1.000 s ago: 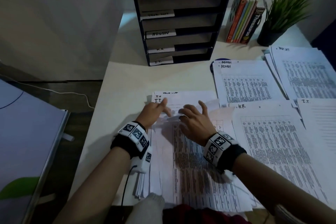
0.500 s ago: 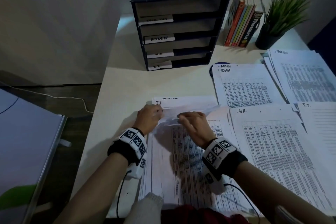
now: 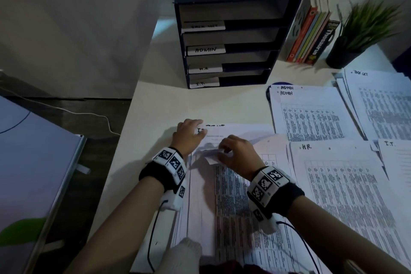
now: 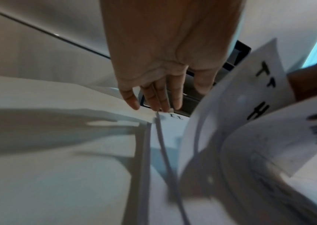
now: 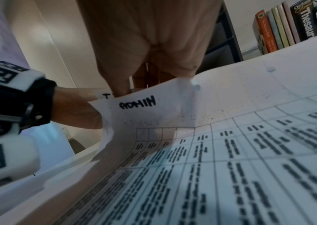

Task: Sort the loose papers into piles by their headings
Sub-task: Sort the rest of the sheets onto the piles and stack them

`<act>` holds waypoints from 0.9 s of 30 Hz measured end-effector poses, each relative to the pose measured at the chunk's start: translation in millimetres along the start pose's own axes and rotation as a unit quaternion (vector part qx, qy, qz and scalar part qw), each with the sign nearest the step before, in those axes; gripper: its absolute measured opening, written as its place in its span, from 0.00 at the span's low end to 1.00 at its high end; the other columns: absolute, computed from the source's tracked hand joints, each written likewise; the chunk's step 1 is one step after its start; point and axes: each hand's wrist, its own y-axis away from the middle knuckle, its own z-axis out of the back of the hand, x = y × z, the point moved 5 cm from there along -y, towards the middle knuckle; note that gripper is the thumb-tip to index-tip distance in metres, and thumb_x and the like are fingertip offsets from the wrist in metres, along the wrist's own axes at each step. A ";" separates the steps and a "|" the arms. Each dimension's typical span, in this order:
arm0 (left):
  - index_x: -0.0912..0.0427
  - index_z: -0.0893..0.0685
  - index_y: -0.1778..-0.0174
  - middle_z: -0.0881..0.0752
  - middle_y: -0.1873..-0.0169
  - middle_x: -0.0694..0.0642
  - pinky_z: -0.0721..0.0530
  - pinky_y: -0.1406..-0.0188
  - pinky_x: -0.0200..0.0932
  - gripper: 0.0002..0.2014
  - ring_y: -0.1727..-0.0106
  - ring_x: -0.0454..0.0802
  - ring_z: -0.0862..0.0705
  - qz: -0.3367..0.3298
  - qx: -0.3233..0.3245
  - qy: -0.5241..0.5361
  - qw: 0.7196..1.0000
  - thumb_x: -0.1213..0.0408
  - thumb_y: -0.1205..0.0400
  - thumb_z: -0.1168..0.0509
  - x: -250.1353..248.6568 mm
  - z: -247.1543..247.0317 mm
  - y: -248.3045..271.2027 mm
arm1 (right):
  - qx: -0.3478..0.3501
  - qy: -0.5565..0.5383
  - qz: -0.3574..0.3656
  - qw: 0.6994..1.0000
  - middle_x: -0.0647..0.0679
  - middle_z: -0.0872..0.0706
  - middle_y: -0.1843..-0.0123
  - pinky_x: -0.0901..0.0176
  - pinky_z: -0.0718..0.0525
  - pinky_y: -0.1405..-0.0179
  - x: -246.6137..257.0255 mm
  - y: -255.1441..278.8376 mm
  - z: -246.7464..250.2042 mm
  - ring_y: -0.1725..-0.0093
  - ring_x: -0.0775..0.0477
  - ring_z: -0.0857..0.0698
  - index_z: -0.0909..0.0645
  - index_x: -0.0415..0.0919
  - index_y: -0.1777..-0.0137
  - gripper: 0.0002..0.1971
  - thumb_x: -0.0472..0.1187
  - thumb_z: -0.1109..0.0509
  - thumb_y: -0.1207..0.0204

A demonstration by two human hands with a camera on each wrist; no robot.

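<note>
My right hand (image 3: pixel 235 153) pinched curled top edges of loose papers (image 3: pixel 233 202) (ADMIN heading uppermost); my left hand (image 3: pixel 189 135), fingers straight, pressed stack corner beside it.

You have the unsorted stack (image 3: pixel 233 207) on the tabletop (image 3: pixel 200 104) right in front of you, both hands at its far end: your left hand (image 3: pixel 189 135) at the far left corner, your right hand (image 3: pixel 235 153) just beside it. Behind the stack stands the tray rack (image 3: pixel 229 46). To its right stand the books (image 3: pixel 311 29), then the plant (image 3: pixel 360 33). Right of the stack lie the HR pile (image 3: pixel 347 196) and, behind that, the ADMIN pile (image 3: pixel 311 115).
</note>
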 end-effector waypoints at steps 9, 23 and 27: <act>0.61 0.16 0.53 0.18 0.58 0.53 0.26 0.49 0.41 0.04 0.55 0.47 0.22 -0.068 -0.004 0.025 0.997 0.68 0.22 0.33 -12.3 2.8 8.8 | -0.036 -0.085 -0.068 0.993 0.36 0.13 0.51 0.44 0.15 0.49 -13.4 0.6 5.2 0.55 0.38 0.13 0.27 0.33 0.35 0.19 0.25 0.35 0.26; 0.55 0.16 0.55 0.10 0.68 0.47 0.14 0.65 0.37 0.12 0.67 0.44 0.12 0.087 0.124 0.372 0.916 0.57 0.16 0.44 9.9 2.3 36.0 | -0.034 -0.049 -0.048 0.997 0.41 0.13 0.44 0.68 0.23 0.49 -8.6 -8.1 3.7 0.51 0.44 0.13 0.30 0.38 0.26 0.26 0.24 0.40 0.25; 0.61 0.19 0.48 0.20 0.57 0.63 0.18 0.66 0.39 0.08 0.59 0.55 0.21 0.098 0.096 0.383 0.913 0.62 0.16 0.41 13.7 0.7 33.8 | -0.082 -0.057 -0.011 0.995 0.38 0.11 0.48 0.54 0.14 0.46 -12.5 -0.7 0.2 0.54 0.42 0.12 0.18 0.31 0.39 0.15 0.26 0.34 0.24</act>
